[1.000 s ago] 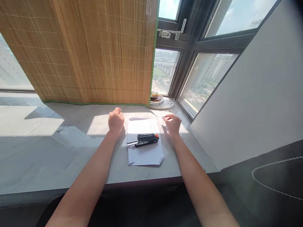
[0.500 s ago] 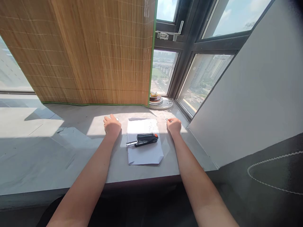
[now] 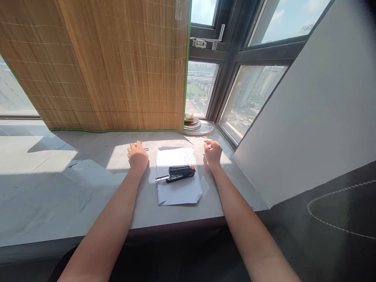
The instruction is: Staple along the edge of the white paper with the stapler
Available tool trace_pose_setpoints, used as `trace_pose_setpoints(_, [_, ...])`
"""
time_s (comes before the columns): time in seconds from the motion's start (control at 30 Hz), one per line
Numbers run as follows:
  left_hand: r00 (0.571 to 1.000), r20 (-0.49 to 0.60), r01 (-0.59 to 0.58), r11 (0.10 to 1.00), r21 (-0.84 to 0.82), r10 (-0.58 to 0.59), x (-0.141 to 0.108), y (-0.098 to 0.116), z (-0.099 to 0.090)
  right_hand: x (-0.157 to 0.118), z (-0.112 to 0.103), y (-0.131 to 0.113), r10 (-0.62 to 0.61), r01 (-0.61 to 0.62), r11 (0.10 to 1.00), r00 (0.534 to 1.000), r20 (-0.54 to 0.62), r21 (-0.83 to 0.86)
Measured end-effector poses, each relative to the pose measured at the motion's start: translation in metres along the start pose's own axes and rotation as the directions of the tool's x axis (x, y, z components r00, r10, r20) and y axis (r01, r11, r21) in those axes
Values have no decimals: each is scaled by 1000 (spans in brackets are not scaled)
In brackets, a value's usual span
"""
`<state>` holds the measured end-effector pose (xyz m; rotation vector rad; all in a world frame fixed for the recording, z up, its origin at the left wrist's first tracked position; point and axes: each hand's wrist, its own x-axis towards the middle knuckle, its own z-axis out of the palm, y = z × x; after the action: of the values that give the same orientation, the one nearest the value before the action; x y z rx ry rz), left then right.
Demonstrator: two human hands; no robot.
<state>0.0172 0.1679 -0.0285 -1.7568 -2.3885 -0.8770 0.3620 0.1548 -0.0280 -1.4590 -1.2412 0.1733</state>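
Observation:
On the left of the paper, my left hand (image 3: 138, 156) rests closed on the sill, with a thin metallic strip (image 3: 146, 149) poking out by its thumb side. To the paper's right, my right hand (image 3: 213, 152) is raised slightly with curled fingers and the index pointing left; whatever its fingers may hold is too small to make out. Between the hands lies a stack of white paper (image 3: 179, 194), some corners folded. A black stapler (image 3: 181, 172) with an orange-red button lies on it, its silver staple tray drawn out to the left.
The pale stone windowsill (image 3: 96, 203) carries everything. A bamboo blind (image 3: 117, 70) hangs behind it. Stacked plates (image 3: 192, 125) stand in the window corner. A white wall (image 3: 288, 117) slopes along the right, with a beaded cord (image 3: 311, 207) beyond.
My right hand has turned and shifted slightly left and away from me; the small light piece at its fingertips no longer shows. The strip by my left hand shows more.

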Motion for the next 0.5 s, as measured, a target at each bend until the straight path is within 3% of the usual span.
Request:
trace_pose_setpoints(0.07, [999,11,-38,997,-64,39,3,-4,3,-3,-2,-14,-71,59,989,993,92,132])
trace_pose_setpoints(0.13, [999,5,-52,988,-143,53,7,-9,6,-8,-7,-27,-198,112,951,935,293,287])
trace_pose_setpoints(0.17, [998,-16,-55,980,-190,53,8,-10,7,-10,-10,-34,-275,120,924,869,412,364])
trace_pose_setpoints(0.23, [996,-71,-78,942,-326,58,8,-9,9,-16,-15,-44,-427,107,864,672,605,491])
trace_pose_setpoints(0.3, [992,-105,-114,867,-485,71,7,-2,10,-23,-15,-51,-529,101,827,469,707,552])
trace_pose_setpoints(0.37, [991,-97,-137,770,-624,97,3,10,10,-30,-11,-56,-575,129,815,314,756,566])
trace_pose_setpoints(0.43, [989,-46,-125,649,-750,137,-2,22,9,-37,-5,-60,-587,171,809,240,773,562])
trace_pose_setpoints(0.5, [980,-3,-102,496,-863,197,-5,32,7,-42,-1,-62,-593,187,805,252,765,562])
